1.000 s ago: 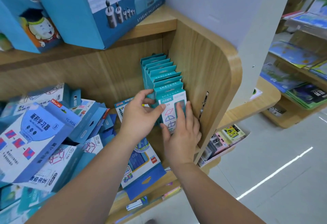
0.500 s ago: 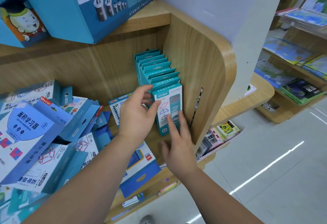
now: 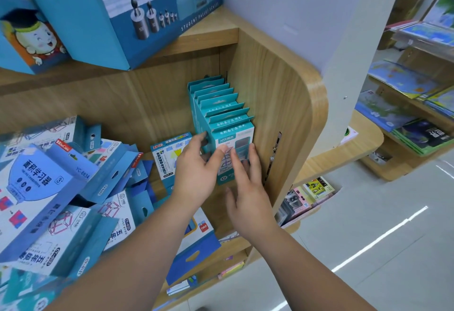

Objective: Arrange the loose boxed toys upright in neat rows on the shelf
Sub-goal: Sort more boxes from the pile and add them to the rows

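A row of several teal boxes (image 3: 221,109) stands upright at the right end of the wooden shelf (image 3: 216,210), against the side panel. My left hand (image 3: 196,175) holds the left side of the front teal box (image 3: 235,138), thumb on its face and fingers round its left edge. My right hand (image 3: 248,187) presses straight fingers flat against that box's front face. A blue and white box (image 3: 167,155) stands upright just left of the row, partly behind my left hand.
A heap of loose blue and white boxes (image 3: 61,187) fills the shelf's left half. Large blue cartons (image 3: 122,10) stand on the shelf above. The wooden side panel (image 3: 282,114) closes the right end. More shelves with flat packs (image 3: 405,104) stand across the aisle.
My right hand has slid up from the shelf board onto the front box's face. My left hand stays at the box's left side. The view has shifted slightly.
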`<state>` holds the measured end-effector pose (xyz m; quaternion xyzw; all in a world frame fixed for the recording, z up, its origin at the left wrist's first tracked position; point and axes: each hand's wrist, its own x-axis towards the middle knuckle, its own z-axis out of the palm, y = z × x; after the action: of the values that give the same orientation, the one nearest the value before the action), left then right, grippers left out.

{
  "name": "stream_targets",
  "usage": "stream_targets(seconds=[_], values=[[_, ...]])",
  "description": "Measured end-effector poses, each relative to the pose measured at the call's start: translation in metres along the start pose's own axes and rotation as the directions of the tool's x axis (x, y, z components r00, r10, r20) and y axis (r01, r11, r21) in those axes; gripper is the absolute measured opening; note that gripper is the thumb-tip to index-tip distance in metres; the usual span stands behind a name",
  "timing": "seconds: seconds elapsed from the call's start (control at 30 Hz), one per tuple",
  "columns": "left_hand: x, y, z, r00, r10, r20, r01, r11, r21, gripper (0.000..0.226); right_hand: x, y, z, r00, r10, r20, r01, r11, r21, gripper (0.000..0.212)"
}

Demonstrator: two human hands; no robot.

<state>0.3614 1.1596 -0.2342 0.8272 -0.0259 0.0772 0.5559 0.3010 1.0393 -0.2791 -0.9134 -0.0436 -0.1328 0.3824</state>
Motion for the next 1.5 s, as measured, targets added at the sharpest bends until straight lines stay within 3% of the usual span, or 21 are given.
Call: stream_targets(seconds=[0.2,0.4,0.5,0.73,0.83,1.0,1.2,1.5], values=[[-0.001,0.002,0.001,0.999,-0.037,-0.032,0.036,0.999,-0.018,0.047,0.004,0.004,-0.002,0.998,-0.058,-0.037,0.055,0.996,-0.067,0.084],[0.02,-0.007,-0.007,0.993,-0.01,0.118,0.006,0.999,0.033,0.091,0.005,0.003,-0.002,0.999,-0.031,0.027,0.033,0.998,-0.053,0.089],[0.03,-0.002,-0.009,0.981,-0.032,0.191,0.053,0.993,-0.105,0.106,0.006,0.006,-0.003,0.999,-0.039,0.015,0.04,0.998,-0.056,0.088],[0.022,0.0,0.003,0.985,-0.064,0.16,0.109,0.951,-0.29,0.086,0.006,0.002,0.0,1.0,-0.023,-0.005,0.023,0.999,-0.049,0.088],[0.017,0.001,0.003,0.986,-0.092,0.137,0.132,0.935,-0.328,0.087,0.002,-0.002,0.002,1.0,-0.019,-0.008,0.019,0.998,-0.057,0.086],[0.015,0.003,0.0,0.986,-0.113,0.122,0.142,0.954,-0.263,0.086,-0.001,-0.002,0.002,1.0,-0.005,-0.012,0.004,0.998,-0.062,0.086],[0.023,-0.001,-0.002,0.996,-0.041,0.073,0.041,0.999,-0.006,0.087,0.002,0.0,0.0,0.999,-0.012,0.032,0.015,0.995,-0.096,0.088],[0.013,-0.001,-0.001,0.996,-0.063,0.071,0.064,0.998,-0.016,0.095,-0.007,0.005,-0.011,0.997,-0.017,0.073,0.022,0.998,-0.058,0.085]])
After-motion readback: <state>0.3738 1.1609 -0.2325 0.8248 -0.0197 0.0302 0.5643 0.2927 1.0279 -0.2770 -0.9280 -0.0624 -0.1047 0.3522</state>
